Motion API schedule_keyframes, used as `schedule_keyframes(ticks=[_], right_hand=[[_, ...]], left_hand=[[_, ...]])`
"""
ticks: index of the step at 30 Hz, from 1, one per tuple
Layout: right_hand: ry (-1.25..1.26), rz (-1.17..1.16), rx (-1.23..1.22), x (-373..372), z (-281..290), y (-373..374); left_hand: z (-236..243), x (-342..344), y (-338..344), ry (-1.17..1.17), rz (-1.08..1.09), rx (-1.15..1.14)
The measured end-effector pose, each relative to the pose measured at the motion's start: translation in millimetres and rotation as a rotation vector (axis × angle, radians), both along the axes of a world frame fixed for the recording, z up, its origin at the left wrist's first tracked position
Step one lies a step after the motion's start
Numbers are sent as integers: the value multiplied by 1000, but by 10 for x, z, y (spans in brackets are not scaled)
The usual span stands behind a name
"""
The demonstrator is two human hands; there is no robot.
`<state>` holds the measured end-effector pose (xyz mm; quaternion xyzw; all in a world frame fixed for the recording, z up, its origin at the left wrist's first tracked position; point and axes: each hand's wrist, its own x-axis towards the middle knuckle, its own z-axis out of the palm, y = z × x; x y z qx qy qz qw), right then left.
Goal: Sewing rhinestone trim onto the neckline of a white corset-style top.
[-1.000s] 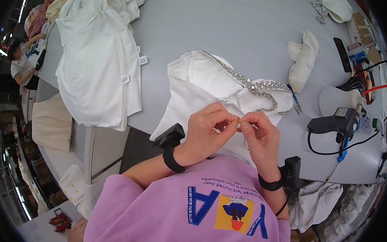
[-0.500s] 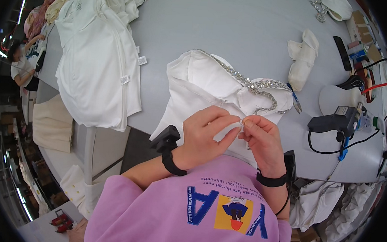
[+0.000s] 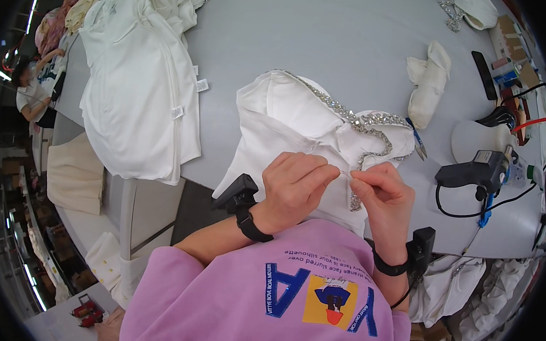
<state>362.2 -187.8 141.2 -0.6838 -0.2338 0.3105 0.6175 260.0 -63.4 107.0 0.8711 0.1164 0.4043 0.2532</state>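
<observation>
Both my hands are over the front of a white garment (image 3: pixel 259 144) edged with silver rhinestone trim (image 3: pixel 376 119), lying on the table. My left hand (image 3: pixel 294 187) pinches one end of a thin, pale strand (image 3: pixel 345 173), probably thread or a needle; which one I cannot tell. Just to its right, my right hand (image 3: pixel 383 202) pinches the strand between thumb and forefinger. A vertical run of the trim (image 3: pixel 356 200) shows between my hands. Small scissors or snips (image 3: pixel 420 142) with blue handles lie right of the garment.
White garments (image 3: pixel 137 87) cover the table's (image 3: pixel 263 20) left part. A rolled cloth (image 3: pixel 427 83) and black phone (image 3: pixel 483 74) lie back right. A dark handheld tool (image 3: pixel 470 173) with cables is at right. Folded cream fabric (image 3: pixel 72 177) hangs left. Another person (image 3: pixel 30 99) stands at far left.
My hands have drawn slightly apart, the left turning with its back up and the right moving rightward. More of the trim shows between them, along with the fine strand.
</observation>
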Motion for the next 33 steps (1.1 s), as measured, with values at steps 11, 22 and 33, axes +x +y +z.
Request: schedule_keyframes(ticks=[11,22,33], right_hand=[[17,-10,63,89,122,-135],[75,-16,59,94,139,-118],[172,-28,86,117,82,-93]], left_hand=[[-23,9,4,2,-49,-37],[99,146,-64,78,-391,-643],[120,156,-56,119,-437,-773]])
